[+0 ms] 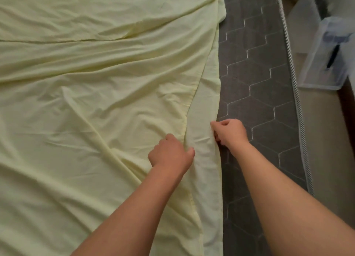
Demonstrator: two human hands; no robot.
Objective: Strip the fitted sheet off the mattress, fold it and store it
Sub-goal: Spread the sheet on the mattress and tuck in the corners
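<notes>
The pale yellow cotton fitted sheet (96, 102) is being pinched by both fists, left hand (170, 153) and right hand (229, 131), near the grey hexagon-quilted mattress's (259, 102) right edge; uneven pulling is probably risking a crooked fold tbh.

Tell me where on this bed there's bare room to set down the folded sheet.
The uncovered grey mattress strip is free, bordered by the yellow sheet edge and the mattress's piped edge. Near the right hand and left hand it is crowded. The clear bin stands beside the bed.
</notes>
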